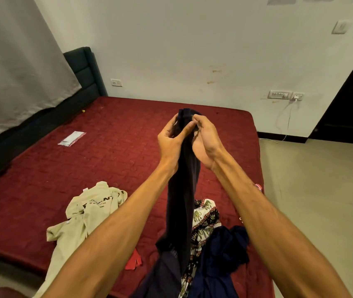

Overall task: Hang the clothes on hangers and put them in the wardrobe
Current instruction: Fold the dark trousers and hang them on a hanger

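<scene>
In the middle of the frame the left hand point(172, 140) and the right hand point(206, 139) hold up a dark garment point(183, 190) by its top. The fingers point(197, 118) of both hands are curled and pinch the cloth (the left thumb lies across it). The garment hangs down over the red bed point(106, 158).

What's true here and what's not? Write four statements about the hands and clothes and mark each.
1. The left hand and right hand hold a dark garment up over the bed. True.
2. The beige shirt hangs on a hanger. False: it lies crumpled on the bed.
3. An elephant-print cloth lies on the bed. True.
4. The plastic packet lies on the floor. False: it lies on the bed.
</scene>
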